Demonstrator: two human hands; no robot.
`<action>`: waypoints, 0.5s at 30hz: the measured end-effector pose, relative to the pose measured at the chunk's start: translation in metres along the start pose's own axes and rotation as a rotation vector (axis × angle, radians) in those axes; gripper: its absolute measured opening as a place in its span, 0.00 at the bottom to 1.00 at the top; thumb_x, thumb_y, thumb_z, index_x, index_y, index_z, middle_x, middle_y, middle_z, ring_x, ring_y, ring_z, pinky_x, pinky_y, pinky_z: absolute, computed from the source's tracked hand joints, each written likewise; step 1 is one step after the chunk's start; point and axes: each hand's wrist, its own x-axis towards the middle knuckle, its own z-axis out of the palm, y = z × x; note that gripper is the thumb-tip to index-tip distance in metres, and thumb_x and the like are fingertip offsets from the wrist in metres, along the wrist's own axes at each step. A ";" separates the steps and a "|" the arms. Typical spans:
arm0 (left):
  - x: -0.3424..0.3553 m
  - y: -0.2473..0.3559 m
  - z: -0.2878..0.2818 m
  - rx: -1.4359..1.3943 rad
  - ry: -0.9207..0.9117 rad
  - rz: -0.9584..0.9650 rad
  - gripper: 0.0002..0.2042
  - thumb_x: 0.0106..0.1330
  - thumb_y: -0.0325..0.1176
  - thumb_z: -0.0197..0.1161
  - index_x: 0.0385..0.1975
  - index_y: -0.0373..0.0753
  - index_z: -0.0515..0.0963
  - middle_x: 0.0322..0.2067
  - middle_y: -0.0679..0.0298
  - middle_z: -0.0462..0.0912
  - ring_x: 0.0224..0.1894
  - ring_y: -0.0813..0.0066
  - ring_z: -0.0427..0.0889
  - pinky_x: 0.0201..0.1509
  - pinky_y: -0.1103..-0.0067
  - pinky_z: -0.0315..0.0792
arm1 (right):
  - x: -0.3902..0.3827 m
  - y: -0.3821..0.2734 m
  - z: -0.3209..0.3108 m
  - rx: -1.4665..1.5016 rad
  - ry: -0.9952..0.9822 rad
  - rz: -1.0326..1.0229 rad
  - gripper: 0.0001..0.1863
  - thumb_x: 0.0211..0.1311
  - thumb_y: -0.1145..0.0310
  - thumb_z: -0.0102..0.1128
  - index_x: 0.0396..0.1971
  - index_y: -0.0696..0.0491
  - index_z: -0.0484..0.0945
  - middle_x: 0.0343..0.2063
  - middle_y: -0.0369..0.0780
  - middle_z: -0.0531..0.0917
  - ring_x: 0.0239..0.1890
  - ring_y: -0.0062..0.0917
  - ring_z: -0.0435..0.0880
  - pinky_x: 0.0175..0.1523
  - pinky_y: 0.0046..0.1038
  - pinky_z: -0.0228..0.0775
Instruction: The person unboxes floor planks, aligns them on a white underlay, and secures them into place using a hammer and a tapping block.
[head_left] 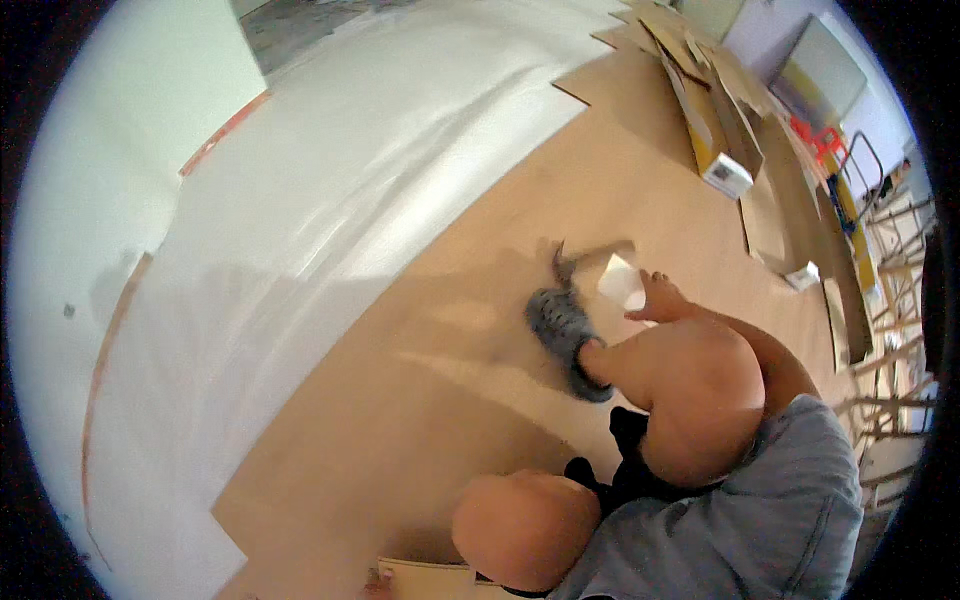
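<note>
My right hand (658,297) is at a pale white piece (620,282), its thumb and fingers around the near edge. Just left of it lies a hammer (564,262) with a dark claw head, beside my grey shoe (560,325). My left hand (379,585), mostly cut off at the lower edge, grips the end of a light wooden plank (425,577). I crouch on laid wood-look flooring (420,390), which meets white underlay sheeting (330,180) along a stepped edge.
A white wall (110,130) bounds the left. Cardboard packaging (760,200) and long boards lie along the right, with small white boxes (726,176). Beyond them are a red plastic object (825,145), a leaning panel (815,70) and stacked wooden furniture frames (885,400).
</note>
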 end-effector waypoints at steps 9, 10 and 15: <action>0.014 0.023 -0.016 0.095 0.041 -0.022 0.16 0.72 0.42 0.56 0.44 0.34 0.78 0.40 0.61 0.85 0.39 0.66 0.82 0.40 0.71 0.77 | 0.127 0.046 -0.015 0.064 0.186 -0.021 0.63 0.40 0.39 0.76 0.71 0.59 0.53 0.60 0.61 0.70 0.61 0.57 0.71 0.65 0.48 0.66; 0.025 0.037 -0.017 0.126 0.032 -0.010 0.16 0.72 0.42 0.55 0.44 0.34 0.78 0.40 0.62 0.85 0.39 0.67 0.82 0.40 0.71 0.77 | 0.154 0.068 -0.010 0.047 0.202 -0.048 0.63 0.40 0.39 0.76 0.71 0.59 0.54 0.60 0.62 0.69 0.62 0.57 0.70 0.64 0.48 0.67; 0.052 0.063 -0.082 0.542 0.059 0.011 0.16 0.75 0.43 0.54 0.43 0.34 0.79 0.41 0.64 0.84 0.38 0.71 0.81 0.39 0.74 0.77 | 0.256 0.052 -0.024 -0.065 0.147 -0.071 0.61 0.40 0.36 0.73 0.69 0.59 0.58 0.59 0.64 0.72 0.63 0.55 0.70 0.61 0.48 0.70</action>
